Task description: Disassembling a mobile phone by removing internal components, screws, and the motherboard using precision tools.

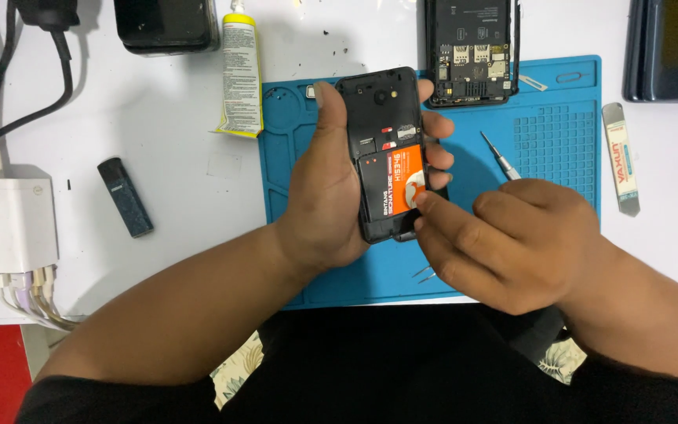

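Observation:
My left hand (325, 196) grips a black phone (382, 102) with its back cover off, held upright over the blue work mat (559, 141). An orange and black battery (399, 182) sits in the phone's bay. My right hand (512, 239) presses its index fingertip on the battery's lower right corner, and a thin screwdriver (499, 157) sticks out from between its fingers.
A second opened phone (471, 51) lies at the mat's far edge. A glue tube (240, 74) lies left of the mat, a small dark stick-shaped device (125, 196) further left, a white charger block (5, 220) at the left edge. A metal pry tool (620, 157) lies right of the mat.

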